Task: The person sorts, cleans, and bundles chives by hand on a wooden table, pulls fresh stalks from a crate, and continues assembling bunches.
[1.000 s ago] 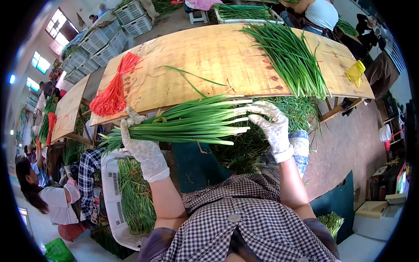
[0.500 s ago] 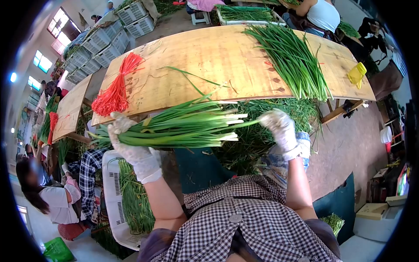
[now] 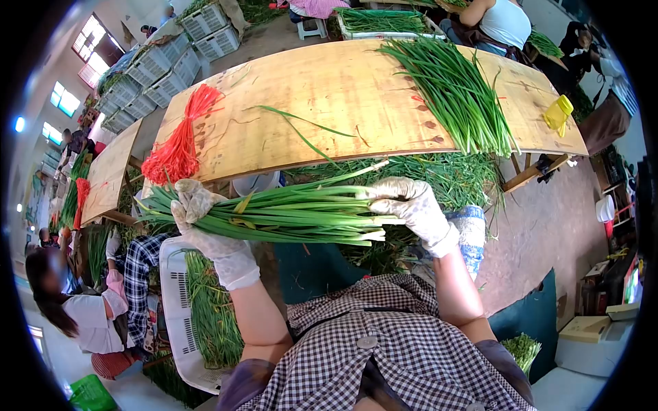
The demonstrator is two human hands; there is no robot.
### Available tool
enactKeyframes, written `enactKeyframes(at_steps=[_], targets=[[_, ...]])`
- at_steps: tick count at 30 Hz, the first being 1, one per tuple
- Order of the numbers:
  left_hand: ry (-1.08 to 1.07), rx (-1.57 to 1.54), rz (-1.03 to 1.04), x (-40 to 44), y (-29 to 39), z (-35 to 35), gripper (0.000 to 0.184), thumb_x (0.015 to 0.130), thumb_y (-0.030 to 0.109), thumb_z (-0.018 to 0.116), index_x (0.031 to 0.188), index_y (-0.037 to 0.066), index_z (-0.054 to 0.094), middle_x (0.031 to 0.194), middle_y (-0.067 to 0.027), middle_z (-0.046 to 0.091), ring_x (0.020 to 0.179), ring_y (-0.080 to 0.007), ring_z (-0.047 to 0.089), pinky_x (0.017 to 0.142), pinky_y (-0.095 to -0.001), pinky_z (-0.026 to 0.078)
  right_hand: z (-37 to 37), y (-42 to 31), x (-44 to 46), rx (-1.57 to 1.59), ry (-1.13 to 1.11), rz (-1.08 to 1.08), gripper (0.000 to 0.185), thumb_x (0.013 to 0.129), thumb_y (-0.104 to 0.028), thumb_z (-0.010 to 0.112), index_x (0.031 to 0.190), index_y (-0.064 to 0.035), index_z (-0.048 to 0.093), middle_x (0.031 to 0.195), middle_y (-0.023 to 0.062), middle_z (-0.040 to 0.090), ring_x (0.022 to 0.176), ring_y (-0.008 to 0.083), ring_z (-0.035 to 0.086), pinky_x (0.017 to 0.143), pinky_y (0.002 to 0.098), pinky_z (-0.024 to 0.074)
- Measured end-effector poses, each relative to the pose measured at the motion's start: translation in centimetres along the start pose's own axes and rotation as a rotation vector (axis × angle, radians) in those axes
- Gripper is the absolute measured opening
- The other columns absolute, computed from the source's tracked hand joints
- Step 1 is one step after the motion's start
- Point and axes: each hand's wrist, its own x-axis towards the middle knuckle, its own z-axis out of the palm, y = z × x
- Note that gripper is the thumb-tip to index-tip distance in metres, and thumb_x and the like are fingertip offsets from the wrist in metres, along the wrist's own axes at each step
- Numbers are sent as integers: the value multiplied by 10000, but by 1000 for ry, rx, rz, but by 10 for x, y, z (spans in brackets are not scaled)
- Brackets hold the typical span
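Note:
A loose bunch of garlic chives (image 3: 295,214) lies sideways in front of me, its pale stem ends pointing right. My left hand (image 3: 209,222), in a whitish glove, is wrapped around the leafy end. On the other side my right hand (image 3: 415,211), gloved and stained, pinches at the stem ends between thumb and fingers. One stem sticks out above the rest of the bunch. Some yellowish leaves show among the green ones near my left hand.
A wooden table (image 3: 295,89) stands ahead, bearing red ties (image 3: 181,140), a chive pile (image 3: 456,96) and a yellow object (image 3: 558,115). Cut leaves lie below it. A white crate (image 3: 177,294) of chives stands at my left. Co-workers sit nearby, one in a white top (image 3: 507,24).
My right hand has moved left and slightly down from a drawn-out stem to the bunch's stem ends. The bunch has dropped slightly, still in my left hand.

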Motion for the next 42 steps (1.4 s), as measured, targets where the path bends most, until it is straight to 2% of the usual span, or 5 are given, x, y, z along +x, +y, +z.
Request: enactKeyframes(at_steps=[9,15,29,35,42], targets=[[-5,-20,-50,-1,-1,0,147,895,133,563,966,26,492,767,8,509,514,-16,430,526,-169,403,10,16,-4,197,66,18,213,887,-74,572,1054,35,647,839,56,662,771,87,601,743,228,494],[-5,13,-73,-3,-4,1,139,892,137,567,933,43,472,822,-21,526,516,-27,440,542,-189,410,11,7,-5,-179,16,-136,202,846,-95,630,1030,-21,670,1018,64,682,890,117,635,799,267,523],[-91,217,-94,-7,-8,0,173,879,138,582,834,95,420,869,-11,537,548,-49,451,558,-207,398,10,21,-3,306,133,27,208,893,-86,565,1041,28,654,1022,95,671,769,104,603,749,244,501],[12,212,-35,-7,-6,2,159,857,127,595,850,89,441,840,-4,525,562,-43,461,572,-204,409,7,4,-9,141,28,163,232,867,-62,593,1084,-10,656,1027,87,671,903,131,623,829,254,496],[-56,-33,19,-4,32,5,141,790,50,627,891,37,530,649,34,500,500,-18,457,501,-155,416,-29,26,-16,54,387,81,265,815,7,642,1079,22,644,1042,87,673,938,120,622,872,247,485]])
